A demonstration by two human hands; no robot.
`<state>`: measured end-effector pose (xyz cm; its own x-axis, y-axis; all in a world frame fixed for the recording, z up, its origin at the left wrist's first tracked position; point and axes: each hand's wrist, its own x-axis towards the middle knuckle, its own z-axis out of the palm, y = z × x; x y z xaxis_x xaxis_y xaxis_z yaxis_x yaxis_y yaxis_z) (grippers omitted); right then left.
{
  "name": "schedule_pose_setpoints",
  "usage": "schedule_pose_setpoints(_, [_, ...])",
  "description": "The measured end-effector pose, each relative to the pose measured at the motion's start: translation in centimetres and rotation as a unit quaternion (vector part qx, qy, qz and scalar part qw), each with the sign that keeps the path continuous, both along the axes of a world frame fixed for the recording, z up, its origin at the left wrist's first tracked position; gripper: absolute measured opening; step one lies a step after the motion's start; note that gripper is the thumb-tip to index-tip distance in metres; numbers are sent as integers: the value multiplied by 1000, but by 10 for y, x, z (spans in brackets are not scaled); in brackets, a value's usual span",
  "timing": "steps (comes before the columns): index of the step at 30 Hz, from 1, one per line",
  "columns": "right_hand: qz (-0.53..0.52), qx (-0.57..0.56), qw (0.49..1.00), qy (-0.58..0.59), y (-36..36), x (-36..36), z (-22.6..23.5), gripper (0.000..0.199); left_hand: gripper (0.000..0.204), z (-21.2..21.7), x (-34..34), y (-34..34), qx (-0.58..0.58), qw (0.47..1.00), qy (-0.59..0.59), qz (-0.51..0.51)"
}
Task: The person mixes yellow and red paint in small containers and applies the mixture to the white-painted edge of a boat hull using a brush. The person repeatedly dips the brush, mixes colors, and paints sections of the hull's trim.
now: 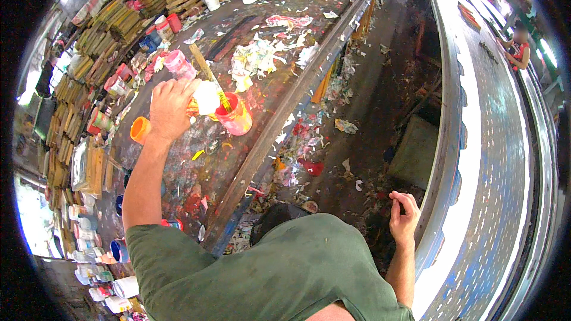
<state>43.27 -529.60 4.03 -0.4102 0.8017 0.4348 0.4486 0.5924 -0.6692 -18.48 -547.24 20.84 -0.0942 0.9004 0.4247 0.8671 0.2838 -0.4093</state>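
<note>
My left hand [169,107] is wrapped round a small white container [206,97] with orange-yellow smears on its side. It is held tilted just beside the rim of a red-and-pink plastic pot [235,120]. A patch of yellow shows between the two; I cannot tell whether it is flowing. A flat wooden stick [208,71], yellow-stained toward its lower end, leans out of the pot. An orange cup [140,129] lies tipped near my left wrist. My right hand [404,215] hangs by the long printing table with curled fingers, and nothing shows in it.
The stained worktable [178,172] carries a pink pot [179,64], crumpled rags [254,62] and scraps. Stacked wooden frames [98,62] line the left. A raised wooden edge [285,113] borders the littered aisle. Beyond the long table [493,160] stands another person [520,50].
</note>
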Motion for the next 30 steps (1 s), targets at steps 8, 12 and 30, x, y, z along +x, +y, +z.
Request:
schedule_pose_setpoints(8, [-8, -4, 1000, -2, -2, 4, -1, 22, 78, 1, 2, 6, -12, 1000, 1, 11])
schedule_pose_setpoints(12, [-6, -1, 1000, -4, -3, 6, -4, 23, 78, 0, 0, 8, -8, 1000, 8, 1])
schedule_pose_setpoints(30, [-8, -6, 1000, -5, -9, 5, -4, 25, 89, -18, 0, -15, 23, 867, -445, 223])
